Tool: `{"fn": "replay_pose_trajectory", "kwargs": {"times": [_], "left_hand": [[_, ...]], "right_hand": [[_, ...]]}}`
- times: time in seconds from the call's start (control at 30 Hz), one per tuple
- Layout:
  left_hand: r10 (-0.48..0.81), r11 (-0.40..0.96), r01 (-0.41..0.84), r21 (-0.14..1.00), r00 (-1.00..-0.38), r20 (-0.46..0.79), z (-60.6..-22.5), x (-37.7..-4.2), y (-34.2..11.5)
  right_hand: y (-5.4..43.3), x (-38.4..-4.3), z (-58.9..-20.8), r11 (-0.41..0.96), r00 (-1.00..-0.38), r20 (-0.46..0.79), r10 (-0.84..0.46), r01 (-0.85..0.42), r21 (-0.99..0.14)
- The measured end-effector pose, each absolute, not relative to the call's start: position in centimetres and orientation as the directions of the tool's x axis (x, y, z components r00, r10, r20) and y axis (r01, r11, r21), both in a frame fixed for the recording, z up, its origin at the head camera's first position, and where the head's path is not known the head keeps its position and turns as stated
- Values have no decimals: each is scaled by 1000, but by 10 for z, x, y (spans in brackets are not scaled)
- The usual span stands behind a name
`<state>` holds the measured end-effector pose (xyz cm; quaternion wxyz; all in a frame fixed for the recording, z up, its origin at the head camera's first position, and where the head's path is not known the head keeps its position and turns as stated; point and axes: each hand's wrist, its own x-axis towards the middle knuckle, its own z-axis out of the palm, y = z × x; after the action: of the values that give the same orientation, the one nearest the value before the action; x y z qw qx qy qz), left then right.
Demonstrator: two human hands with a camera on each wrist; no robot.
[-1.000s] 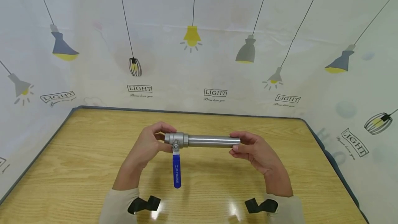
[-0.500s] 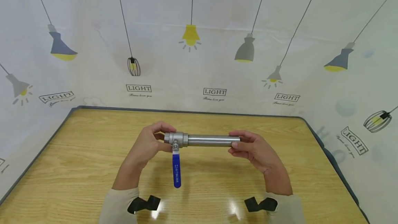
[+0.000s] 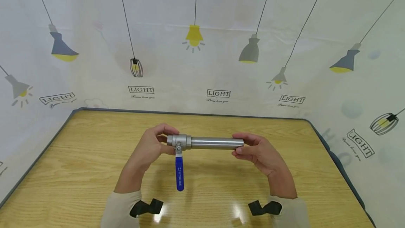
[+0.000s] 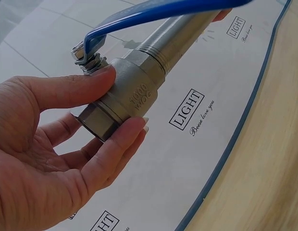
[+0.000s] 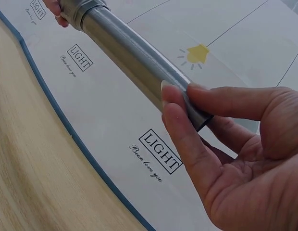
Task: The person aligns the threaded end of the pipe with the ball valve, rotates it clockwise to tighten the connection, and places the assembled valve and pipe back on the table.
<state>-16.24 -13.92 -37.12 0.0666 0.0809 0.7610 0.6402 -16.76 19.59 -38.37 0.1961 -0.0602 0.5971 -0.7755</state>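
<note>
A steel ball valve with a blue lever handle is held level above the table, the handle pointing toward the person. My left hand pinches the valve body at its left end, thumb near the handle's nut; "1000 WOG" is cast on the body in the left wrist view. A straight metal pipe runs from the valve's right side, its threaded end inside the valve. With thumb and fingers, my right hand pinches the pipe's free end, also seen around the pipe in the right wrist view.
The wooden table lies beneath both hands, with a dark blue edging at its back. A white sheet printed with lamps stands behind and on both sides. Black straps hang at the sleeves.
The right thumb and fingers have shifted slightly on the pipe's end. The left hand and the valve stay in place.
</note>
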Motion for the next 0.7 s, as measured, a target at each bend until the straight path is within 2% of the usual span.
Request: {"fn": "replay_pose_trajectory", "kwargs": {"times": [0.7], "left_hand": [[209,152,36,988,-978,3,-370,-162,-139]], "right_hand": [[195,-166,-382,-218,-920,-131,-369,222,-950]]}}
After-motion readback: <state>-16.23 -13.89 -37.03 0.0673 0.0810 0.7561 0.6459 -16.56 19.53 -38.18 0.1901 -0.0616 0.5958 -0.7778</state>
